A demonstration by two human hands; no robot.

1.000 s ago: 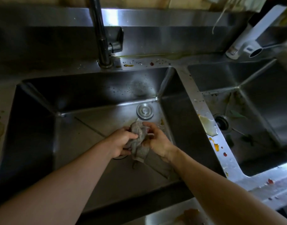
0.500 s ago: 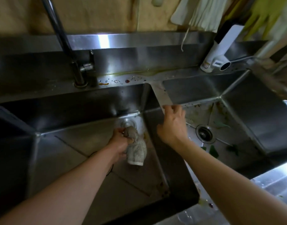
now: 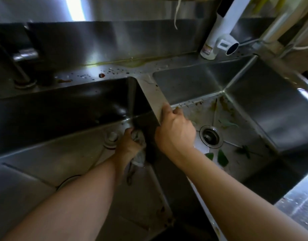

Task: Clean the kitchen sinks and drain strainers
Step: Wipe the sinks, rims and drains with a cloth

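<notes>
While my left hand (image 3: 128, 146) grips the grey rag (image 3: 139, 153) low in the left sink (image 3: 45, 153), just beside its drain strainer (image 3: 111, 139), my right hand (image 3: 174, 131) curls over the divider (image 3: 153, 94), apparently holding nothing else. Green scraps (image 3: 222, 158) lie near the right sink's strainer (image 3: 210, 136).

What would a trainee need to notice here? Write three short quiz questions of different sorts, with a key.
1. True or false: the left hand holds a grey rag in the left sink.
2. The right hand grips: A) the white bottle B) the divider between the sinks C) the right drain strainer.
3. Fill in: green leaf scraps lie in the ___ sink.

Key: 1 true; 2 B; 3 right.
</notes>
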